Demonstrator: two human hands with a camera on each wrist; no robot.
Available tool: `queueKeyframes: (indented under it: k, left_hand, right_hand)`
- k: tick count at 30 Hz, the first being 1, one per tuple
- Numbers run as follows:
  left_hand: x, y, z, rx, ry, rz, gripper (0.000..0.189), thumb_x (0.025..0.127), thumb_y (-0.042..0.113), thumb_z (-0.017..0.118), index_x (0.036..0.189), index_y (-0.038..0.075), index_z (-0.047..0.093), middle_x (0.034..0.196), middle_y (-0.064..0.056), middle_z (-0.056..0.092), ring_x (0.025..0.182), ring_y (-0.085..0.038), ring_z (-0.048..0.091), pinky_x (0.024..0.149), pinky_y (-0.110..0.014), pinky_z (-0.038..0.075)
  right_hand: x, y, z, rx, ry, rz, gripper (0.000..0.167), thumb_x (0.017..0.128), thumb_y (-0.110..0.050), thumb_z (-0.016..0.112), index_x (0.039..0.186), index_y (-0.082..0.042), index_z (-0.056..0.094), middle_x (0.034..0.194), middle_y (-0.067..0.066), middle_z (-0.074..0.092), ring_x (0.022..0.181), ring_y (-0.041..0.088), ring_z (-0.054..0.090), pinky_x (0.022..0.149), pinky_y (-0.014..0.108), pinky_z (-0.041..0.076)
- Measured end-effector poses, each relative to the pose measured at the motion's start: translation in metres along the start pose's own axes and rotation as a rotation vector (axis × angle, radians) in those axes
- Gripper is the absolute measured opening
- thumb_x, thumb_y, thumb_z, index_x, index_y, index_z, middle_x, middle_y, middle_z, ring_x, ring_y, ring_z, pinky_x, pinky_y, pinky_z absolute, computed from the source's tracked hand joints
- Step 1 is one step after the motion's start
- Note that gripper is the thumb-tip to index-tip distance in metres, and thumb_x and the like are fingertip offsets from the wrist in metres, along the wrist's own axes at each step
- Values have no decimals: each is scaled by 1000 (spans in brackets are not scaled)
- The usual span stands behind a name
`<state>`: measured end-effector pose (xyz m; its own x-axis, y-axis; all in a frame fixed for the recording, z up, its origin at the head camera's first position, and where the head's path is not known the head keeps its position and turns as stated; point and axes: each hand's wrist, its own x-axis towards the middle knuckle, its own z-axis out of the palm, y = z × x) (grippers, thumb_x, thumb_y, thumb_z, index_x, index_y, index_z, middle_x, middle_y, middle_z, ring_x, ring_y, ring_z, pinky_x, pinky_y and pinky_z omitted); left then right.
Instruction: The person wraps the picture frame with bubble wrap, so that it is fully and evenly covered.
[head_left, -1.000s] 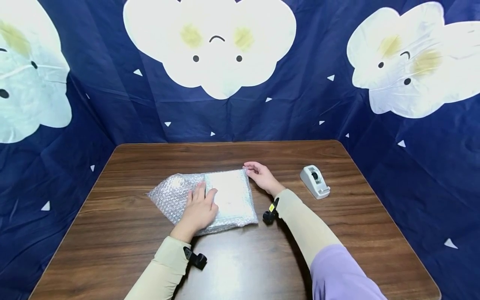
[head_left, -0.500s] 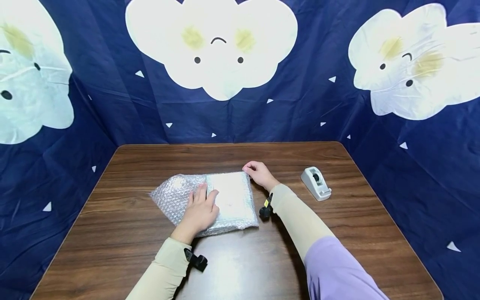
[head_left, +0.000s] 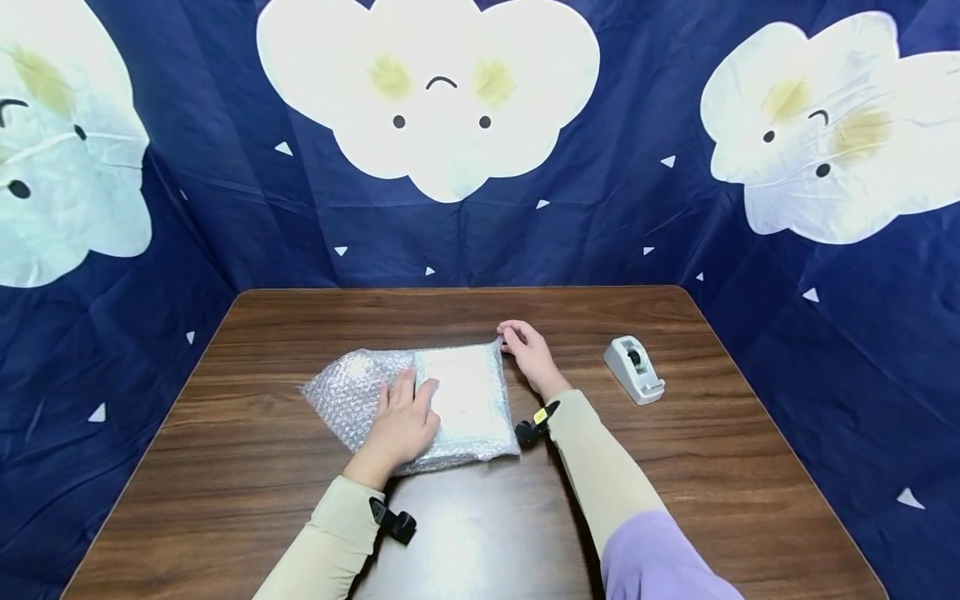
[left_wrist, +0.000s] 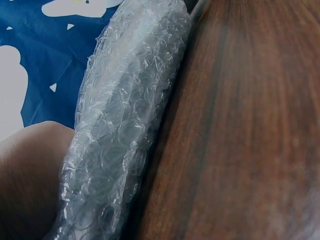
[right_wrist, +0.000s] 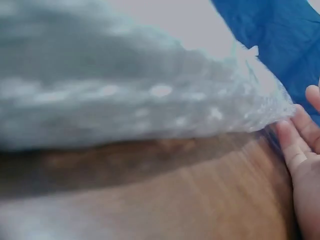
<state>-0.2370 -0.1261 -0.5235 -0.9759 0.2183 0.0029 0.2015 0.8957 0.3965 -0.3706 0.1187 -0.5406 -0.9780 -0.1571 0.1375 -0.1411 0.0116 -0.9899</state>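
A flat pale rectangular item (head_left: 465, 392) lies wrapped in clear bubble wrap (head_left: 348, 383), whose loose part spreads to the left and tapers. My left hand (head_left: 401, 425) rests on top of the package, fingers spread over the left part of the pale item. In the left wrist view the bubble wrap's near side (left_wrist: 125, 110) stands thick along the table. My right hand (head_left: 528, 354) pinches the far right corner of the wrap between thumb and fingers. The right wrist view has that corner (right_wrist: 280, 107) at the fingertips (right_wrist: 285, 131), drawn to a point.
A white tape dispenser (head_left: 634, 370) stands on the brown wooden table (head_left: 712, 467), right of my right hand. Dark blue cloth (head_left: 465, 233) with white clouds hangs behind the table and at both sides.
My right hand has shifted a little to the right along the far corner, and the wrap's corner now stretches out toward it. The left hand stays in place on the package.
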Motion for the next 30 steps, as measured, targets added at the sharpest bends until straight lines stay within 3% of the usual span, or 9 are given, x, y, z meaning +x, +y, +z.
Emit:
queueKeyframes:
  k: [2, 5, 8, 12, 16, 20, 26, 30]
  left_hand:
    - [0, 1, 1, 7, -3, 0, 54, 99, 23, 35, 152, 15, 39, 165, -27, 14, 154, -41, 6, 120, -64, 1]
    - [-1, 2, 1, 9, -13, 6, 54, 99, 23, 35, 152, 16, 39, 165, -26, 14, 154, -40, 6, 120, -64, 1]
    - [-1, 2, 1, 12, -14, 4, 54, 99, 23, 35, 152, 16, 40, 166, -25, 14, 154, -39, 5, 120, -64, 0]
    - [0, 0, 0, 18, -9, -11, 54, 99, 24, 35, 152, 16, 40, 166, -24, 14, 155, -38, 5, 120, -63, 0]
    - [1, -2, 2, 17, -29, 3, 55, 99, 25, 34, 153, 16, 39, 166, -24, 13, 155, -39, 4, 120, -64, -1]
    - [1, -2, 2, 9, -31, 18, 54, 99, 24, 34, 152, 15, 39, 165, -24, 14, 155, -39, 5, 120, -63, -1]
    - [1, -5, -7, -50, -22, 54, 54, 97, 22, 40, 150, 13, 43, 163, -27, 19, 153, -42, 9, 119, -66, 1]
    - [1, -16, -17, -105, 4, 106, 54, 95, 27, 51, 148, 11, 48, 159, -27, 29, 151, -46, 16, 118, -69, 4]
  right_hand:
    - [-12, 2, -3, 48, 9, -52, 34, 104, -9, 55, 129, 14, 56, 135, 33, 55, 119, 38, 57, 96, 34, 53]
    - [-34, 1, -8, -20, -36, -169, 28, 99, -1, 62, 123, 13, 61, 136, 30, 56, 124, 38, 55, 99, 28, 50]
    - [-53, -2, -11, -189, -168, -308, 28, 94, 1, 68, 122, 6, 65, 139, 22, 57, 132, 36, 51, 109, 33, 42]
    - [-68, -7, -10, -452, -384, -431, 41, 94, -18, 73, 133, -8, 64, 150, 10, 51, 146, 36, 34, 120, 51, 26]
    - [-78, -9, -7, -637, -512, -442, 58, 95, -43, 69, 144, -15, 57, 161, 5, 39, 154, 36, 16, 120, 61, 16]
    - [-82, -13, -1, -750, -554, -422, 69, 95, -59, 60, 150, -19, 51, 165, 6, 30, 155, 34, 10, 121, 62, 9]
    - [-83, -20, 3, -866, -551, -387, 74, 92, -63, 59, 152, -22, 47, 165, 2, 29, 156, 29, 9, 122, 59, 7]
    - [-83, -21, 4, -907, -564, -371, 73, 92, -62, 60, 153, -24, 47, 165, 0, 30, 156, 27, 9, 122, 60, 8]
